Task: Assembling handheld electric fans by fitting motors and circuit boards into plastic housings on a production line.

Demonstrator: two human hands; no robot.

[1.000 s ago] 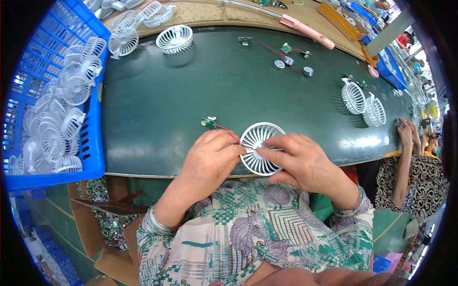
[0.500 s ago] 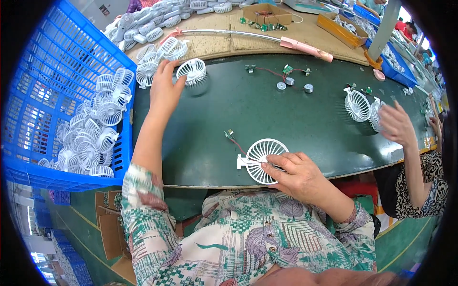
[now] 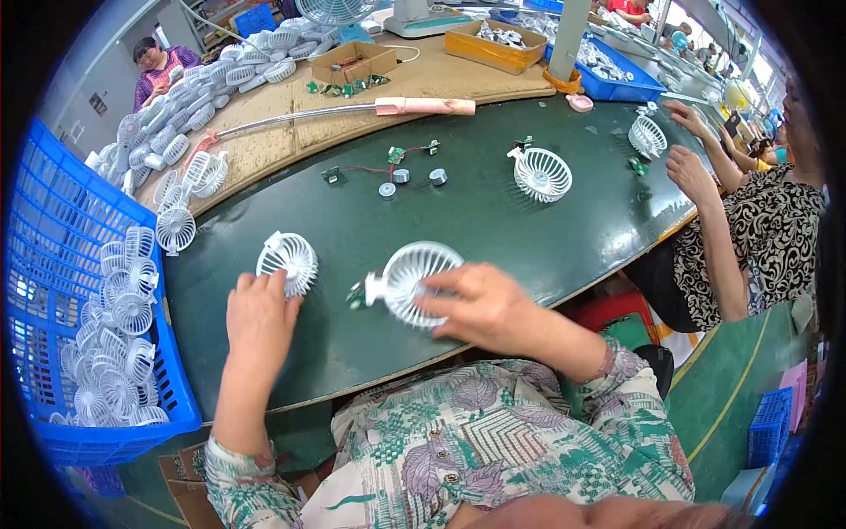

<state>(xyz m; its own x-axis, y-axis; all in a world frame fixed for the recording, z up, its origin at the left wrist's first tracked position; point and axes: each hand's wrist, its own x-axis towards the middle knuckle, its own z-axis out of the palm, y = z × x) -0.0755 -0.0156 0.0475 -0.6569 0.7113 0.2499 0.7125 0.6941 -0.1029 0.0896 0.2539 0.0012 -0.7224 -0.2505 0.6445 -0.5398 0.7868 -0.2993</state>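
Note:
Two white slatted fan housings are in my hands above the dark green tabletop [image 3: 344,229]. My left hand [image 3: 256,322] has its fingers and thumb at the near edge of one round housing [image 3: 289,257]. To the right, my right hand [image 3: 489,309] grips the rim of the other fan housing [image 3: 407,273], both slightly smeared by motion. A small green circuit board [image 3: 356,295] shows beside that housing's tab. Farther back lie green boards [image 3: 397,156] on red wires, close to several small silver motors [image 3: 438,177]. Another fan housing [image 3: 539,175] with a board rests to their right.
A blue crate [image 3: 176,388] holding many fan housings stands at the left. Loose housings [image 3: 175,229] lie near its far corner. Behind, a pink-ended metal rod [image 3: 423,107] lies along a cardboard sheet. At the right, a co-worker's hands [image 3: 696,172] are near another housing [image 3: 648,137].
My left hand has come nearer with a fan housing from the far left. My right hand's housing has shifted, its board now close to the tab. The whole view has swung right.

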